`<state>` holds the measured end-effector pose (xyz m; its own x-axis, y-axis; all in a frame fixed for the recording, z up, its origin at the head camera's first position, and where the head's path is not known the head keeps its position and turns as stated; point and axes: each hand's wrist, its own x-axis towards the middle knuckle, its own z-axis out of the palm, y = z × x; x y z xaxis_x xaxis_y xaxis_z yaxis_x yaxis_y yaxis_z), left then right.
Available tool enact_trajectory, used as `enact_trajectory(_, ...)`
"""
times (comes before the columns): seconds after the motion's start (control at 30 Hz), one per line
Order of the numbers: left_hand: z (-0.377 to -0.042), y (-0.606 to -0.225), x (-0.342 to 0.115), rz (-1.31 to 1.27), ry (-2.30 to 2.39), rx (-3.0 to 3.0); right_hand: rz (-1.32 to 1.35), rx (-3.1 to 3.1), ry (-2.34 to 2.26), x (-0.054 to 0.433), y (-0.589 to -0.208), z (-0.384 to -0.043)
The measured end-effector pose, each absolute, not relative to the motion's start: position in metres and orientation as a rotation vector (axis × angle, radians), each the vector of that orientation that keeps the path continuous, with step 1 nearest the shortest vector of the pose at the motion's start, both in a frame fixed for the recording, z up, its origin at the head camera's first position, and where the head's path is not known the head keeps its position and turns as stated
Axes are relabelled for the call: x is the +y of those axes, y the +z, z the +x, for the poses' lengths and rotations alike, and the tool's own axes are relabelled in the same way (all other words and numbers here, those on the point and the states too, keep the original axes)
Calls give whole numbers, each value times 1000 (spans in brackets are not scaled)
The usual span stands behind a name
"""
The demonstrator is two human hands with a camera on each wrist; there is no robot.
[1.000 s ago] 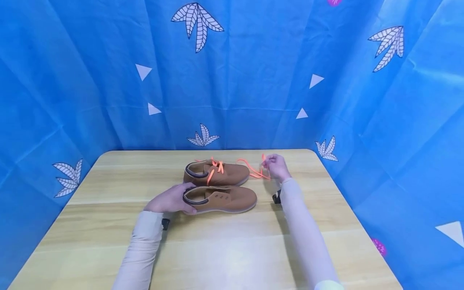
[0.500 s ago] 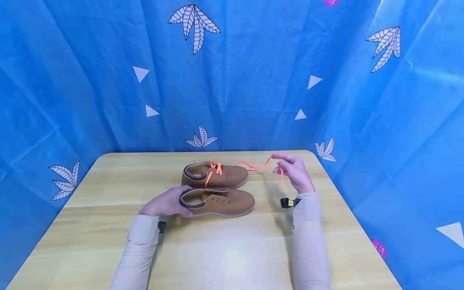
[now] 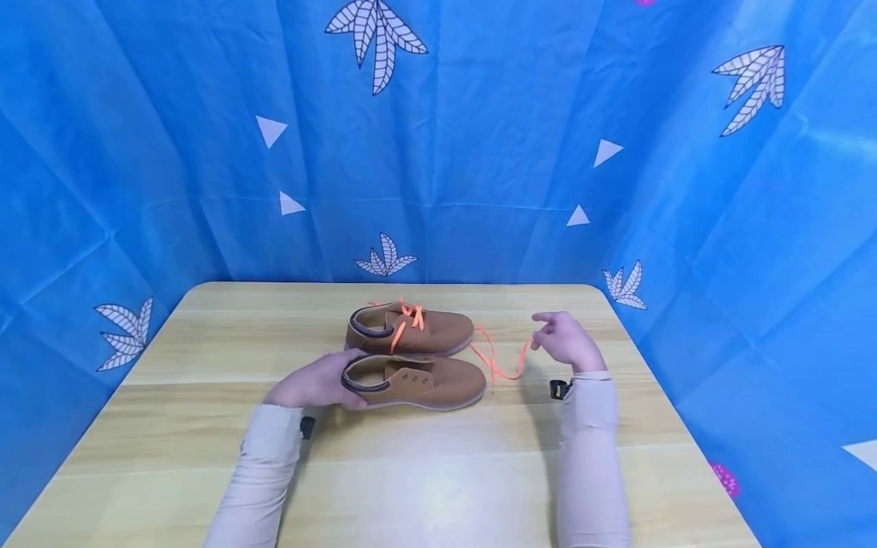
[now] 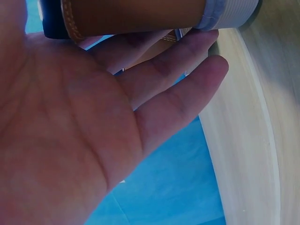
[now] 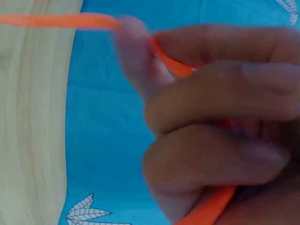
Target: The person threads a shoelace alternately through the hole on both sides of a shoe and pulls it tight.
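Note:
Side by side on the wooden table stand two brown shoes, toes to the right. The nearer shoe (image 3: 448, 382) has bare eyelets, and my left hand (image 3: 314, 383) grips it round the heel. In the left wrist view, the heel of that shoe (image 4: 136, 16) is against my fingers. Orange lacing (image 3: 416, 316) is threaded through the farther shoe (image 3: 448, 329). Right of the toes, my right hand (image 3: 567, 342) holds a loose orange shoelace (image 3: 515, 374). Close up, this shoelace (image 5: 61, 20) passes over the fingertips and through my curled fingers; the slack part reaches back to the farther shoe's toe.
A light wooden table (image 3: 425, 487) carries everything. Blue patterned cloth (image 3: 466, 167) hangs behind it and along both sides. A small black wrist camera (image 3: 559, 390) sits at the right cuff.
My right hand has moved right and slightly nearer, drawing the loose shoelace along with it. The shoelace now sags in a curve toward the table. My left hand keeps its grip on the nearer shoe.

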<state>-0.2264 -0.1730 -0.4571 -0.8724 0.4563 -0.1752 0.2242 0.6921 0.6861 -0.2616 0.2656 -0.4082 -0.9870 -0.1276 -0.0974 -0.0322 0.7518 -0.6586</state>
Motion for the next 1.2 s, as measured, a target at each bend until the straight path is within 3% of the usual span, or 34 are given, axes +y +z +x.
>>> enact_trajectory(0.6, -229, -459, -174, 576, 965, 2570, -196, 2767, -639, 260, -378, -236)
enact_trajectory(1.03, -221, -448, -172, 556, 917, 2600, -965, 2620, -1025, 212, -348, -205)
enact_trajectory(1.2, -208, -428, -158, 665, 947, 2716, -1186, 2451, -1115, 184, -351, -201)
